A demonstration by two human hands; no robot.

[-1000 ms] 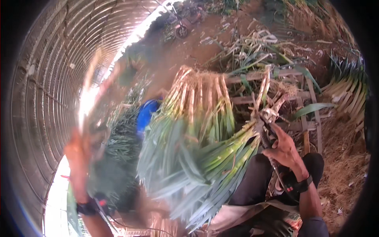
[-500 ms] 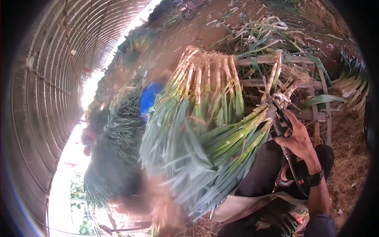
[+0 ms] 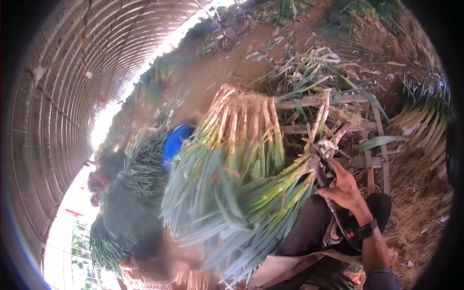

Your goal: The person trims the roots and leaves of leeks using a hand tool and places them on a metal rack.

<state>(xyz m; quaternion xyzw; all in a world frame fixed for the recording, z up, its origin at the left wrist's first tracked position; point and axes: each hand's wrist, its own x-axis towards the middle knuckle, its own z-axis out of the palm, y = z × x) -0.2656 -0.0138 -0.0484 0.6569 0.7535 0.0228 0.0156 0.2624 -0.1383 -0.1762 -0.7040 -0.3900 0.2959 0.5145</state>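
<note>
My right hand (image 3: 344, 189) is curled around a black tool (image 3: 321, 174) with a thin dark hose (image 3: 344, 232) trailing down from it past my wrist. The tool's upper end lies against a small cluster of leeks (image 3: 295, 166) whose stalks cross in front of my knee. Left of them a large bunch of leeks (image 3: 234, 130) is spread out, its roots pointing away and its long green leaves falling toward me. Those leaves are partly smeared. I cannot see my left hand in the picture.
Wooden slats (image 3: 345, 100) form a low rack beneath the leeks. A blue object (image 3: 176, 142) stands behind the bunch. More leeks lie at the left (image 3: 121, 208) and in a pale-stalked pile (image 3: 427, 123) at the right. Loose roots (image 3: 411, 217) cover ground beside my knee.
The whole view has shifted, so the leeks, rack and my right hand appear lower and farther left. My right hand keeps its grip on the black tool.
</note>
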